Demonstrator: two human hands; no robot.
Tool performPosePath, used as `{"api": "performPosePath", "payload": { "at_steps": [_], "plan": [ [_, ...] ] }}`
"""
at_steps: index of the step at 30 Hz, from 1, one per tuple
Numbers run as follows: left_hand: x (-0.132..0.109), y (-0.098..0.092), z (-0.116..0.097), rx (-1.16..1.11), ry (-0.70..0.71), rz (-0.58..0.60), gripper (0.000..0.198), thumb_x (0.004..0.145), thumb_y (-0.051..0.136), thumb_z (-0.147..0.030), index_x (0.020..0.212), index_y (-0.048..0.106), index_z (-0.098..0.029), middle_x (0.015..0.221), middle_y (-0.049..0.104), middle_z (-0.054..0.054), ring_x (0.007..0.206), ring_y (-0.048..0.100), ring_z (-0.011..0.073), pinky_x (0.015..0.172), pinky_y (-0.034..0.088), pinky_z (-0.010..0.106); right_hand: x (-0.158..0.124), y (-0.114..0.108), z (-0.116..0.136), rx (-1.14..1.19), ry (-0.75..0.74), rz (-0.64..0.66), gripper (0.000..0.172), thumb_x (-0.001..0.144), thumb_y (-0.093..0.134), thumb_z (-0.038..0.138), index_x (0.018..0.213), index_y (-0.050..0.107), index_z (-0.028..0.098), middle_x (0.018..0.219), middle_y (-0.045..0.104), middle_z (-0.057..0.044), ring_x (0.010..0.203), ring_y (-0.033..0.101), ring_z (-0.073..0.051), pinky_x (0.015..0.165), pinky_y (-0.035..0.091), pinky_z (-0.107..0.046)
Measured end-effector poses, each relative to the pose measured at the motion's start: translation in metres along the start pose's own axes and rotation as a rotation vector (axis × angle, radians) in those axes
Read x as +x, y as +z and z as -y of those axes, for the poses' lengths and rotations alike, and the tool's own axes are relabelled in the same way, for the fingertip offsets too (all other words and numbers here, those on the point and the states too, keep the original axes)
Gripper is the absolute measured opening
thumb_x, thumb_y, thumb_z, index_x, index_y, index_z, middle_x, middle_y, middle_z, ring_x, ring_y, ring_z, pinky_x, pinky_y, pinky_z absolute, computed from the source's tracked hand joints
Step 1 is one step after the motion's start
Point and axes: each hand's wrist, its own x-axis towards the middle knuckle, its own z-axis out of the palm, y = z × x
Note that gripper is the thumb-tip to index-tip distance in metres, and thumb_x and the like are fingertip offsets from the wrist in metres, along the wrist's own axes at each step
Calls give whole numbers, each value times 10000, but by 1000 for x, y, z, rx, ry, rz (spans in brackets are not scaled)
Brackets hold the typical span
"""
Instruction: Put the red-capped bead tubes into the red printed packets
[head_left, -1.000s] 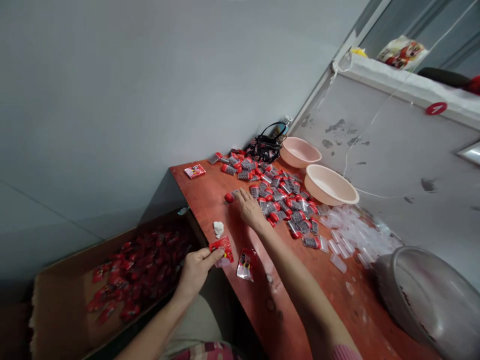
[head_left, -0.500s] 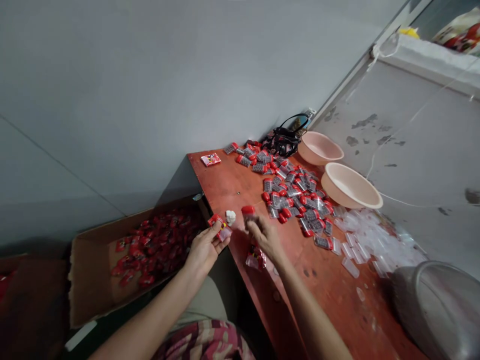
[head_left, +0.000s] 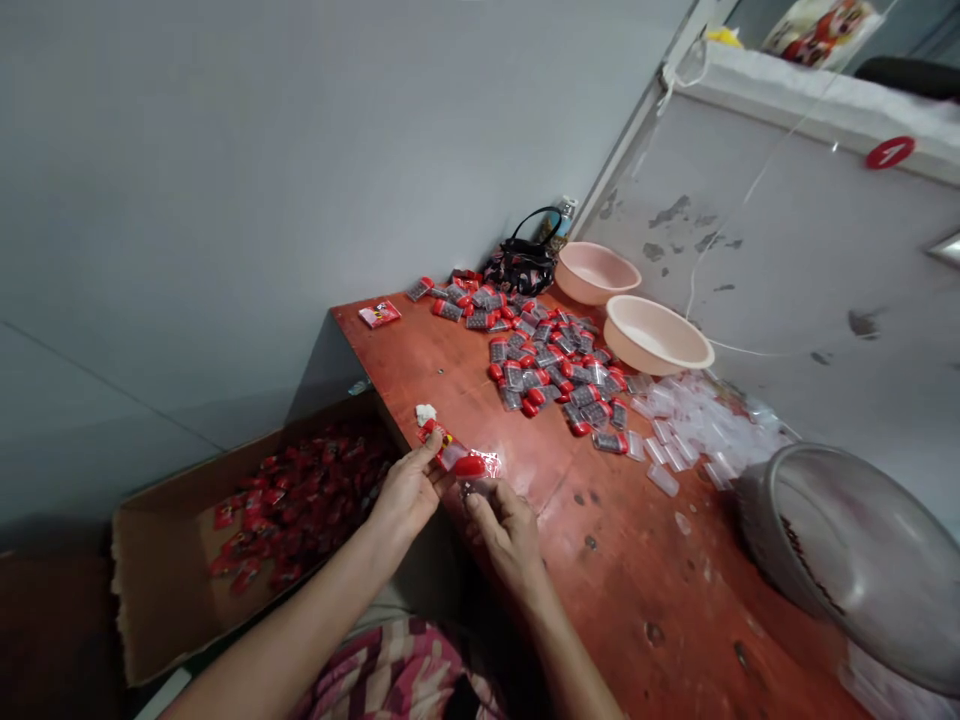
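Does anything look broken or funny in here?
Yes. The wall behind the pale basins has ragged dark patches, as if paint flaked off. And a crumpled white scrap sits by the table edge near the left hand, unlike the red-capped containers.

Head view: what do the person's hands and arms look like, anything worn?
The left hand and right hand are ungloved. The left forearm and right forearm show no sleeve, watch or bracelet within the frame. A patterned pink, plum and cream cloth shows between them.
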Motion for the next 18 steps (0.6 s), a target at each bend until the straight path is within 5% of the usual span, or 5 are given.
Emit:
{"api": "performPosePath", "payload": {
  "at_steps": [18],
  "plan": [
    [-12, 15, 13, 67, -5, 82, 84, 671, 651, -131, 745, 613, -124, 698, 655, 25, 605, 609, 121, 585, 522, 241, -10, -11, -4, 61, 25, -60, 162, 802, 483, 305, 869, 573, 188, 656, 572, 7, 552, 505, -119, 510, 403, -209]
  ]
}}
